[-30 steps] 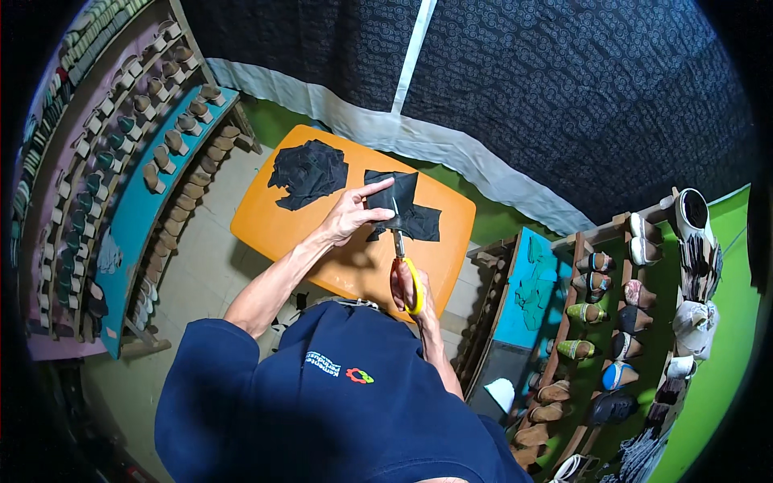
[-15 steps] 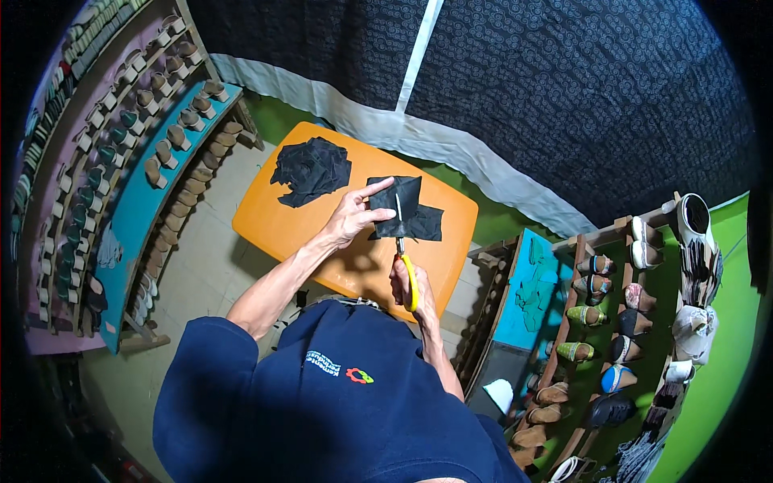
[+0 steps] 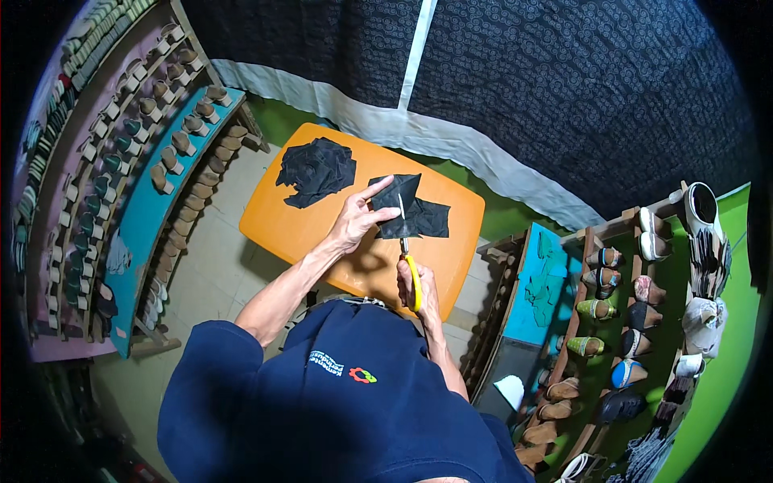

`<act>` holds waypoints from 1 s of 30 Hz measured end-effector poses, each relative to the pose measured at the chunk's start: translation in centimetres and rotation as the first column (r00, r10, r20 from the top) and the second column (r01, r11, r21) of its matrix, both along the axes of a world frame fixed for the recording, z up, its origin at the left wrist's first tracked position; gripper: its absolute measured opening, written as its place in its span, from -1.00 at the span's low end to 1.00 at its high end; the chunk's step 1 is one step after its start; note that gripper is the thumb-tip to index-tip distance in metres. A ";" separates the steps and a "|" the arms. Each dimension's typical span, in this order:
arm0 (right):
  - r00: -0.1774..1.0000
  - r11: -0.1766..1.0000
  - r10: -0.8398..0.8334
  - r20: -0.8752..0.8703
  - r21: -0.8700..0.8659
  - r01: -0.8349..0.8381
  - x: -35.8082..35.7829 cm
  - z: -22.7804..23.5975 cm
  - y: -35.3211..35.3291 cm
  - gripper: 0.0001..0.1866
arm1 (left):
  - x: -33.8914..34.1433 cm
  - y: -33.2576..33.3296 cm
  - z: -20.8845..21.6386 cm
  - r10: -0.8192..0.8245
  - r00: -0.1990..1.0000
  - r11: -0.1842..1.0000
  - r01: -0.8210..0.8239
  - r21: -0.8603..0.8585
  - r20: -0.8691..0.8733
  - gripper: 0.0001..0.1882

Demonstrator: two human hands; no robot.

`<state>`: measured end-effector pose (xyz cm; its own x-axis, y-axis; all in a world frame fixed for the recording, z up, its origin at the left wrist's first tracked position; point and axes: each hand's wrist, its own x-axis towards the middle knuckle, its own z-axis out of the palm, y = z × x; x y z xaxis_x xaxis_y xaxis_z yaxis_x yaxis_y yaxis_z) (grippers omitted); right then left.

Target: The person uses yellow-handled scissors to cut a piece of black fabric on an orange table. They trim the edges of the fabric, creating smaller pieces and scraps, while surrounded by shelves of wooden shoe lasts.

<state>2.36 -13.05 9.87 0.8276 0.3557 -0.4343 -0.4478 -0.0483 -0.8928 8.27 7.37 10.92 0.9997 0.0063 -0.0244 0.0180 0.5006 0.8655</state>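
Note:
My left hand [image 3: 353, 221] grips a black piece of thin material [image 3: 386, 193] by its left side, index finger stretched along it and thumb pressed near its middle. In my right hand [image 3: 428, 294] is a pair of scissors [image 3: 415, 282] with yellow handles. Their light blade lies over the black piece, pointing away from me, close to my left thumb tip. Whether the blades are fully closed is too small to tell. Another black piece [image 3: 433, 219] lies on the orange table [image 3: 274, 221] beneath and to the right. A heap of black pieces [image 3: 318, 171] rests at the table's far left.
Racks of shoe lasts and shoes stand on the left [image 3: 137, 217] and on the right [image 3: 596, 310]. A blue bench top [image 3: 523, 282] at the right carries green scraps [image 3: 546, 270]. Behind the table hangs a dark patterned curtain [image 3: 515, 105] with a white lower border.
The whole view has shifted slightly, so the table and racks appear a little farther right. Both hands keep nearly the same hold on the black piece and the scissors.

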 end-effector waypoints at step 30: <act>0.993 0.996 -0.067 0.094 -0.050 0.072 1.2 -1.6 0.6 -0.46 | -2.0 -2.5 0.8 -0.040 0.985 0.993 0.058 0.103 -0.170 -0.27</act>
